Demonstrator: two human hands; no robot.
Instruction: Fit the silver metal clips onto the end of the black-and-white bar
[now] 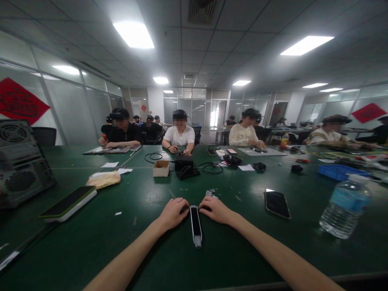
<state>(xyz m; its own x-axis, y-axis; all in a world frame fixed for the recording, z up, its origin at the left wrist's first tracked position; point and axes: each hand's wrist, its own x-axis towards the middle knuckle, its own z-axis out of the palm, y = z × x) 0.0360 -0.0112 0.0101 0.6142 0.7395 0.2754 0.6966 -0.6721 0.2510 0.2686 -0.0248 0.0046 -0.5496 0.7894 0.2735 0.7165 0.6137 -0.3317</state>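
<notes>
A slim white device with a long black face and a grey end lies on the green table between my hands, its grey end toward me. My left hand has its fingers bent and pinched at the device's far left corner. On the opposite corner, my right hand pinches in the same way. The fingertips are small in view, and any tiny part between them is hidden. Just beyond my right hand lie a small grey piece and several tiny bits, perhaps screws.
On the right stand a water bottle and a blue tray, with a phone nearer. A black-topped white device and a computer case are at left. Ahead sit a small box and black equipment; people work opposite.
</notes>
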